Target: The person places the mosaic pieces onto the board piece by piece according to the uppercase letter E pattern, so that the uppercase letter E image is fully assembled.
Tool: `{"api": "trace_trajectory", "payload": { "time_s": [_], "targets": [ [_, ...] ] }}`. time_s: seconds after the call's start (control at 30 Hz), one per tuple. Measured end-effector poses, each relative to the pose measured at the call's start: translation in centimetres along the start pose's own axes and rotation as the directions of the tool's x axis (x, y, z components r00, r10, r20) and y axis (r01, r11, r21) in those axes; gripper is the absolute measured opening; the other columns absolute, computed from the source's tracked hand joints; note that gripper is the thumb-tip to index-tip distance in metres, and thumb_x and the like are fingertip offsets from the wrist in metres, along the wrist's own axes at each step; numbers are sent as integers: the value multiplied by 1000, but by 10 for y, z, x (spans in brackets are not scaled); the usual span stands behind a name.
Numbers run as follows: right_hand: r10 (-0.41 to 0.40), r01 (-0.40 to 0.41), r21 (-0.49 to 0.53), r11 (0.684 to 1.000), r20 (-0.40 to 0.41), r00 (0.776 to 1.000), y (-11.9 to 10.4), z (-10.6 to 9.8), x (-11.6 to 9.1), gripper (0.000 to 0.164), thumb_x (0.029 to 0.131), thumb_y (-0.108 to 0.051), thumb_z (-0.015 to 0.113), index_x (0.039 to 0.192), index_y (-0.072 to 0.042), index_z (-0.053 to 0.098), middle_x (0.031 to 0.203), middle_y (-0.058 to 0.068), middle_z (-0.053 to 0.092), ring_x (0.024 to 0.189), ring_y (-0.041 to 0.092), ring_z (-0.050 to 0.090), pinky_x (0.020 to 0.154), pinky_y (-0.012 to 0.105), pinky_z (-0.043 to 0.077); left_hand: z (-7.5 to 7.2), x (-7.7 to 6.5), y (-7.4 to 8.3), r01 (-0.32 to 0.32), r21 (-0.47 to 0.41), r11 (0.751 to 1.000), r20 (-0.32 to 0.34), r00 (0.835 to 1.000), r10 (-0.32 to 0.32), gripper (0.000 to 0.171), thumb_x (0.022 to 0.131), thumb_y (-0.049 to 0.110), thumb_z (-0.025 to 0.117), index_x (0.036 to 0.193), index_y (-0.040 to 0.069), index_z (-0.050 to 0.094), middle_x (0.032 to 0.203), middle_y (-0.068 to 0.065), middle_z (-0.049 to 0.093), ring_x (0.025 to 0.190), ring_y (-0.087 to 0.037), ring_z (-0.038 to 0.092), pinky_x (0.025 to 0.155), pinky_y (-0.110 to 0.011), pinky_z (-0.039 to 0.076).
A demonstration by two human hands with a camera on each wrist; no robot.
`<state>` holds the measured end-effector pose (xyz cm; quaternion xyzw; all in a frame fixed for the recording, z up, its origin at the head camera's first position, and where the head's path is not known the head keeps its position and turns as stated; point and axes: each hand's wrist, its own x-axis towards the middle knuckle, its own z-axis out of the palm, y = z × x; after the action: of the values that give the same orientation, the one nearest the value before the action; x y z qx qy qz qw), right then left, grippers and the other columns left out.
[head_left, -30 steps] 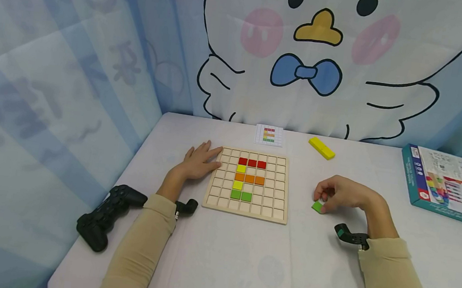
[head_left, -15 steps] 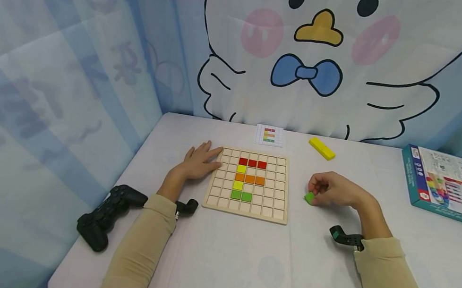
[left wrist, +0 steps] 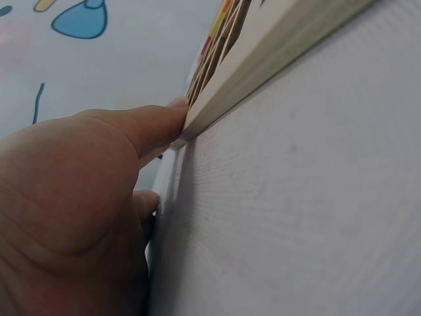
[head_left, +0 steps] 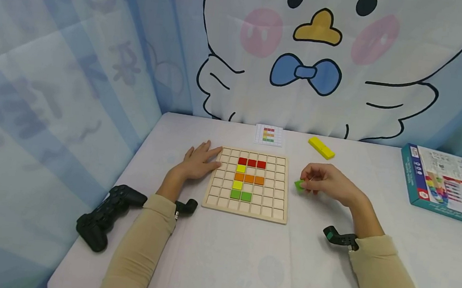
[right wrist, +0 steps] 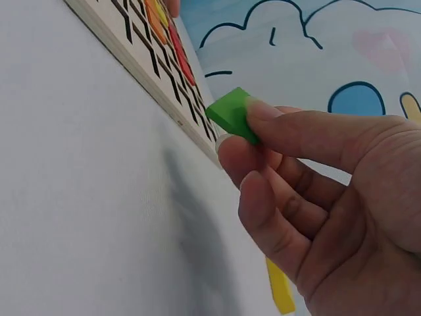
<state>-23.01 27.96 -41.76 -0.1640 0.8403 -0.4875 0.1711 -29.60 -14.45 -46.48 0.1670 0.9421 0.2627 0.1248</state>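
Note:
Between thumb and fingers my right hand [head_left: 329, 183] pinches a green square tile [right wrist: 231, 113], just right of a wooden grid board [head_left: 268, 210]. The board bears a row of red tiles [head_left: 252, 163], an upper yellow tile [head_left: 241, 168], a row of orange tiles [head_left: 249, 179], a lower yellow tile [head_left: 237, 185] and two green tiles [head_left: 241, 195]. At the board's left edge my left hand [head_left: 198, 163] lies with fingers spread. Its thumb touches the board's side in the left wrist view.
Behind the board lies a small pattern card [head_left: 268, 135] with coloured squares. A yellow bar [head_left: 322, 147] rests at the back, right of the card. On the far right is a teal-edged box [head_left: 450, 185]; a black game controller [head_left: 107, 215] lies by my left forearm.
My right hand has moved left toward the board, carrying the green tile up off the table. The left hand and board stay put.

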Motion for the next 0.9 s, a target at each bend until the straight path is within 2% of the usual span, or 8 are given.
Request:
{"api": "trace_trajectory", "payload": {
  "time_s": [0.23, 0.53, 0.73, 0.9],
  "targets": [
    [-58, 62, 96, 993, -50, 997, -6, 10, 6, 23, 99, -15, 73, 110, 3, 64, 99, 22, 66, 80, 26, 68, 76, 32, 62, 3, 2, -2, -2, 17, 1000, -8, 1000, 2, 66, 108, 50, 47, 167, 27, 28, 176, -16, 1, 164, -32, -3, 129, -55, -11],
    [-132, 157, 186, 970, -143, 981, -18, 26, 13, 23, 100, -12, 71, 113, 4, 63, 99, 26, 68, 78, 22, 70, 74, 28, 62, -1, -3, 2, 0, 7, 1000, 4, 1000, 0, 67, 107, 51, 46, 167, 25, 28, 176, -16, 1, 164, -32, -4, 129, -55, -11],
    [-200, 255, 302, 919, -202, 959, -26, 43, 20, 24, 98, -3, 71, 115, 12, 63, 95, 10, 74, 77, 17, 74, 72, 29, 64, -1, -3, 3, 2, -1, 1000, 4, 1000, -2, 67, 107, 50, 47, 167, 25, 28, 176, -17, 1, 164, -32, -4, 129, -54, -12],
    [-204, 268, 374, 888, -203, 958, -33, 56, 23, 29, 96, 1, 71, 119, 16, 61, 97, 5, 75, 79, 16, 76, 77, 36, 65, -1, -2, 1, 0, 13, 1000, 1, 1000, 0, 67, 108, 50, 47, 167, 25, 27, 176, -17, 1, 164, -32, -4, 129, -54, -11]
  ]
}}
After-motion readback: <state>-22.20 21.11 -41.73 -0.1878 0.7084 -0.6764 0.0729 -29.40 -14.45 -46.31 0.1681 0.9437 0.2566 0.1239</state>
